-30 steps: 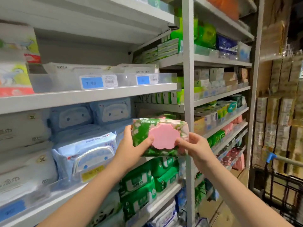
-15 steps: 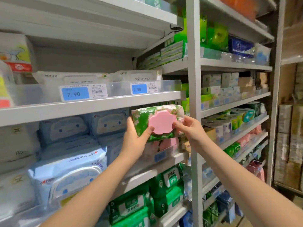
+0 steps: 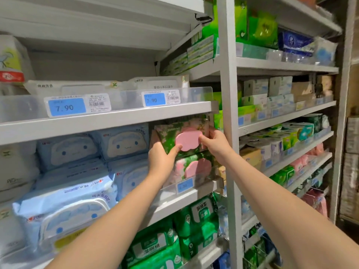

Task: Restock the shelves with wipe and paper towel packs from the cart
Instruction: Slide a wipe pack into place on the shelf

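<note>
At left, blue wipe packs (image 3: 120,144) sit stacked; just right of them your left hand (image 3: 161,161) grips the lower left corner of the green floral wipe pack (image 3: 169,133), thumb touching its pink lid (image 3: 187,139). Your right hand (image 3: 215,145) pinches the pack's right end, holding it just under the upper shelf (image 3: 108,121), above a matching pack (image 3: 196,167) and left of the white upright (image 3: 229,133).

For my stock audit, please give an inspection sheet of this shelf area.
Surface: white shelf, partly stocked.
Job's things: floral wipe pack with pink lid, held above a matching pack on that shelf.
Clutter: blue cartoon packs beside; green packs below.
Grippers: left hand and right hand both grip the floral wipe pack.
Cables: dark wire or clip under top shelf; cannot tell which.
Surroundings: stocked bay to the right; cartons beyond.
</note>
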